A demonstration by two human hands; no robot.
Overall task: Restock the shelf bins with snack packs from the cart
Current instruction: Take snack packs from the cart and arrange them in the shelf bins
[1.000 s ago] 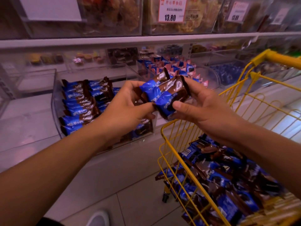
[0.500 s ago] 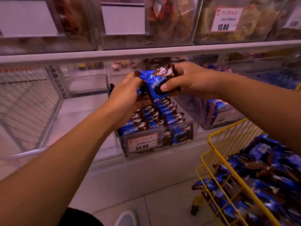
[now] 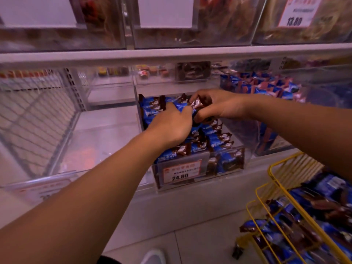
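Over the clear shelf bin (image 3: 224, 168), both hands, left (image 3: 171, 124) and right (image 3: 219, 105), grip a bundle of snack packs (image 3: 187, 107) above rows already inside, its 24.80 price tag (image 3: 181, 171) facing out, the yellow cart (image 3: 282, 189) at lower right.

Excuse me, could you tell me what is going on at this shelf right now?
A person is restocking snacks. Both hands, the left hand and the right hand, hold a bunch of blue and brown snack packs over the clear shelf bin with the 24.80 price tag, which already holds rows of the same packs. The yellow cart at the right holds many more packs.
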